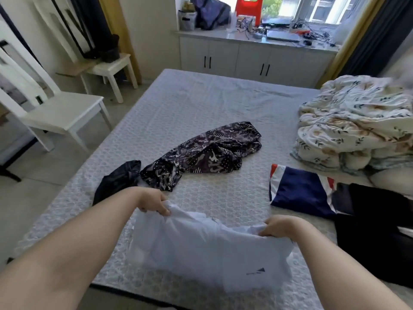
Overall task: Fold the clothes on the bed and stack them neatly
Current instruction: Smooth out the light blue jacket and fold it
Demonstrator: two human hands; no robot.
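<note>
A white garment point(201, 249) with a small dark logo lies near the front edge of the bed point(201, 104). My left hand point(154, 202) grips its upper left edge and my right hand point(279, 227) grips its upper right edge. Beyond it lie a crumpled patterned black-and-white garment point(207, 153) and a small dark garment point(118, 180). To the right sits a folded navy piece with red and white stripes point(299, 191), beside a black garment point(375, 231).
A bunched floral duvet point(357, 126) fills the bed's right side. A white chair point(60, 113) and a small white stool point(111, 68) stand on the floor at left. White cabinets point(245, 59) with a cluttered top run under the window.
</note>
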